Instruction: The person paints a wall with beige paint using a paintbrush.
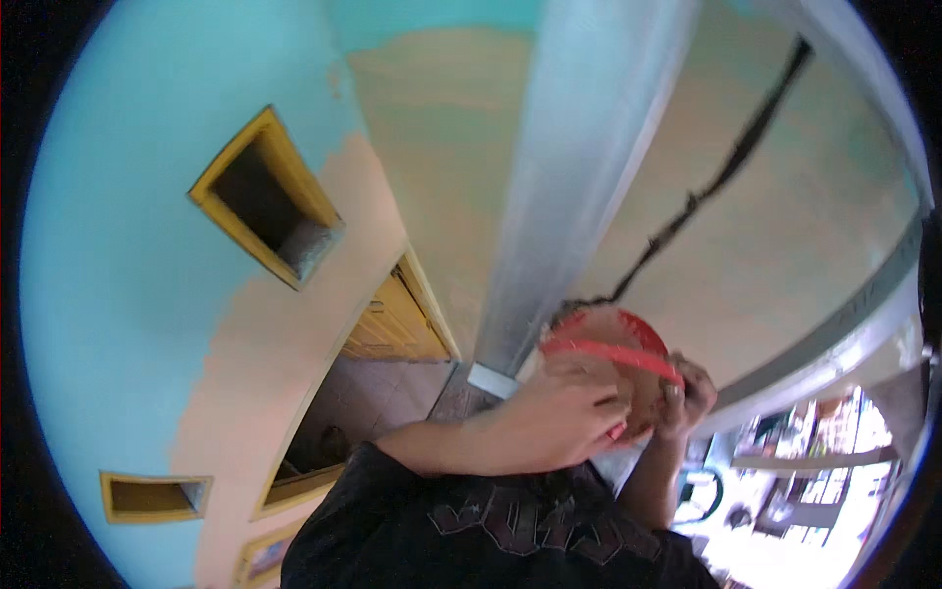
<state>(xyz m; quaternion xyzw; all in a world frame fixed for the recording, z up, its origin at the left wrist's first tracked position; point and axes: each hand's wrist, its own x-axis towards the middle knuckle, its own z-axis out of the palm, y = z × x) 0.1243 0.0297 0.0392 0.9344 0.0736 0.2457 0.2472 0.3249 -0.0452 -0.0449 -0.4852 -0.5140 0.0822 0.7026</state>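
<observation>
A round red plastic container (653, 331), with a red band across its top, is held up in front of my chest. My right hand (686, 397) grips its right side, fingers curled around the end of the band. Inside I see a brownish-peach surface. My left hand (567, 420) reaches across from the left over the container's lower part, its fingers curled and slightly blurred. A bit of red shows at those fingertips; whether it is a held tool or the container itself is unclear. The left hand hides much of the container's near side.
A turquoise wall (132, 258) with peach areas has a yellow-framed niche (268, 199). A yellow door (401, 324) stands by a doorway. A pale pillar (574, 147) rises ahead. A dark irregular line (736, 162) crosses the wall behind. Cluttered shelving (817, 460) is at lower right.
</observation>
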